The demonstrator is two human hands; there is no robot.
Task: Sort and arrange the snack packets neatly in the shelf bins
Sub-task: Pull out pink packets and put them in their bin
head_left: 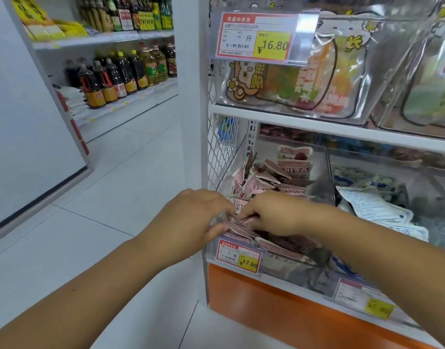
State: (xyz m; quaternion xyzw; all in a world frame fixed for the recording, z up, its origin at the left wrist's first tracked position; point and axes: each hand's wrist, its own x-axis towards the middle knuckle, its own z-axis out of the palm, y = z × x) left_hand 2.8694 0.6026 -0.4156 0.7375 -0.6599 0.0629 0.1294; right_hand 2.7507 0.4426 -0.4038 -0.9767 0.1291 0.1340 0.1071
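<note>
You're mid-tidy: L hand (191,217) & R hand (274,215) both pinch a bunch of pink packets (241,224) at the front of the clear bin (326,170), lower shelf. Next, prob.: square the bunch, then stand it w/ the rest.

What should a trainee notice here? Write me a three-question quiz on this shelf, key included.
1. True or false: the left hand and the right hand both touch the pink packets.
2. The price tag on the front of their bin reads: A) 16.80 B) 17.60 C) 12.50
3. Fill in: the white packets beside them bear ____ print.
Key: 1 true; 2 B; 3 blue.
</note>
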